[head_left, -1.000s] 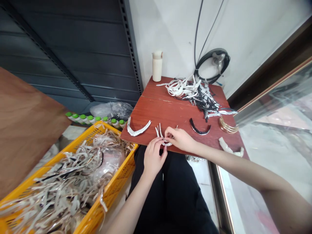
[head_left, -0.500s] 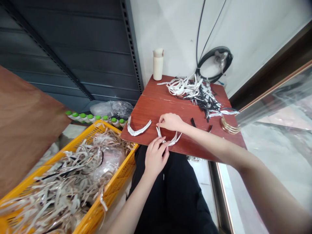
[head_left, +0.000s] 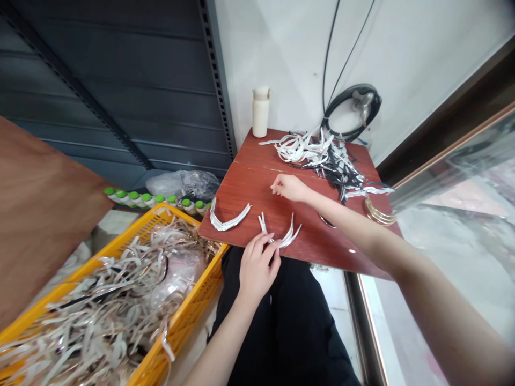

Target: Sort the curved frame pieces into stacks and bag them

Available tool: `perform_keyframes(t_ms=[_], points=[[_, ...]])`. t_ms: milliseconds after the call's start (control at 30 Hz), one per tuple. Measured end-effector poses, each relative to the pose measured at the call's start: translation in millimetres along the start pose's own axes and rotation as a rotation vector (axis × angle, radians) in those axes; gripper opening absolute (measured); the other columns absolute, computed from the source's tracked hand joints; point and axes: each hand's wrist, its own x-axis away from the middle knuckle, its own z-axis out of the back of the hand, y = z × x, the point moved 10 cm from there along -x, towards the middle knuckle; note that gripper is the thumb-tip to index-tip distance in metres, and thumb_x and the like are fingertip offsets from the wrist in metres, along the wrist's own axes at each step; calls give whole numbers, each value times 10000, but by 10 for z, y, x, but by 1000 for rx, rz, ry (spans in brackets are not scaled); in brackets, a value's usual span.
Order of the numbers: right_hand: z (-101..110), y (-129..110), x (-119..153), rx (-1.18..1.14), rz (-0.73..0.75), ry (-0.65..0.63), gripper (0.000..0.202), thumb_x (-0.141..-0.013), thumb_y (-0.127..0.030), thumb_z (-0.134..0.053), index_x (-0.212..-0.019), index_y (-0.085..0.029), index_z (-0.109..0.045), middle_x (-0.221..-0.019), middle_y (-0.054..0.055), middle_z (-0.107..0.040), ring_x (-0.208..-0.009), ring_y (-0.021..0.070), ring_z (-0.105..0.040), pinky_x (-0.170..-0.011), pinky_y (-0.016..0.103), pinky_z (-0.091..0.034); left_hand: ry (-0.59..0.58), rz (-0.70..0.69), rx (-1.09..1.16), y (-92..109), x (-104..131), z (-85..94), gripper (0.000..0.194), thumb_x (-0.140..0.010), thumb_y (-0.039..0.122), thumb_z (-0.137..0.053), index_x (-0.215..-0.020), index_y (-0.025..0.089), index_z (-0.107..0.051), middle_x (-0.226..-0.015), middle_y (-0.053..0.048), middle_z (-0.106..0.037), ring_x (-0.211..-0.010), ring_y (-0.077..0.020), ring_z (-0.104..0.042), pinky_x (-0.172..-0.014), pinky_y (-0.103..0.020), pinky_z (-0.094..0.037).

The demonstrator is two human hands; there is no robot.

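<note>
Near the front edge of the red-brown table (head_left: 241, 182), my left hand (head_left: 259, 262) holds the bottom of a curved bundle of white strips (head_left: 288, 237), whose ends fan out upward on both sides. Its thumb and fingers are closed on the bundle and cover part of it. My right hand (head_left: 288, 187) is over the middle of the table, above and apart from the bundle, with its fingers curled together and nothing visible in them. Left of my left hand lies a second curved white bundle (head_left: 229, 222).
A tangled pile of white and black strips (head_left: 317, 153) is at the back right, beside coiled black cable (head_left: 332, 115). A white bottle (head_left: 260, 112) stands at the back left. Gold-coloured rings (head_left: 378, 213) lie at the right edge. A yellow crate (head_left: 193, 305) holds many strips.
My right hand has moved up and slightly right, off the left end of the white bundle. My left hand stays on the bundle, whose ends now look more spread.
</note>
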Motion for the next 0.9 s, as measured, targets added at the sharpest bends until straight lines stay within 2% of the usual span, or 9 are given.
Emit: perform_keyframes(t_ms=[100,167,333,400,500,567,633,800,900], points=[[187,209,238,-146,11,-142,101,-868,-110,-565,-806,-142,-638,-833,85,-752,-707,147,-696,-683,251,-550,12,-6,4,-5,-3,17,287,-889,157,-575,-1156,236,-643,-1232,-76,-650,-1210,-253,-572,-1018,-442,-493],[145,191,627,-383,76,-417,9,-815,-144,-626,-822,-145,-631,-776,60,-731,-668,148,-677,-648,261,-548,14,-4,9,-18,-2,26,284,-886,158,-581,-1152,234,-643,-1234,-77,-648,-1204,-250,-576,-1020,-435,-493],[-439,434,2156,-281,-128,-1021,61,-742,-222,-669,-780,-175,-671,-740,42,-716,-719,197,-688,-607,279,-512,11,-9,0,-38,5,47,297,-886,161,-583,-1168,237,-634,-1241,-85,-641,-1202,-257,-578,-1002,-437,-508],[-636,630,2539,-16,-193,-958,78,-659,-257,-754,-693,-221,-695,-703,37,-703,-738,228,-690,-616,304,-505,13,-15,-6,-38,4,51,294,-889,168,-581,-1167,245,-634,-1241,-85,-641,-1194,-262,-584,-991,-444,-514],[-724,606,2748,182,-125,-815,327,-540,-293,-848,-856,-297,-763,-878,67,-737,-884,292,-698,-708,362,-521,17,-14,-13,-45,0,49,289,-891,177,-579,-1164,251,-636,-1239,-85,-644,-1182,-267,-593,-982,-450,-519],[-630,447,2660,175,-50,-805,458,-569,-323,-850,-1017,-327,-755,-993,61,-745,-961,300,-694,-752,362,-524,20,-17,-16,-45,-2,45,292,-890,180,-580,-1168,253,-636,-1243,-85,-643,-1185,-270,-592,-983,-452,-518],[-300,232,2254,106,43,-661,246,-771,-315,-723,-1016,-327,-749,-992,19,-753,-926,241,-702,-781,326,-510,25,-26,-19,-40,-5,44,294,-888,181,-584,-1169,252,-635,-1241,-85,-643,-1187,-272,-591,-984,-453,-517],[937,132,780,357,138,170,195,-931,-252,-545,-1002,-215,-722,-1053,77,-720,-980,255,-659,-863,343,-474,38,-48,-27,-21,-18,41,286,-886,170,-588,-1157,244,-638,-1224,-86,-648,-1171,-268,-596,-977,-456,-520],[1185,338,180,516,76,424,308,-938,-217,-534,-1225,-159,-633,-1281,159,-608,-1150,300,-577,-879,354,-470,43,-55,-32,-6,-28,39,271,-883,160,-590,-1135,243,-647,-1209,-88,-649,-1160,-265,-599,-969,-453,-525]])
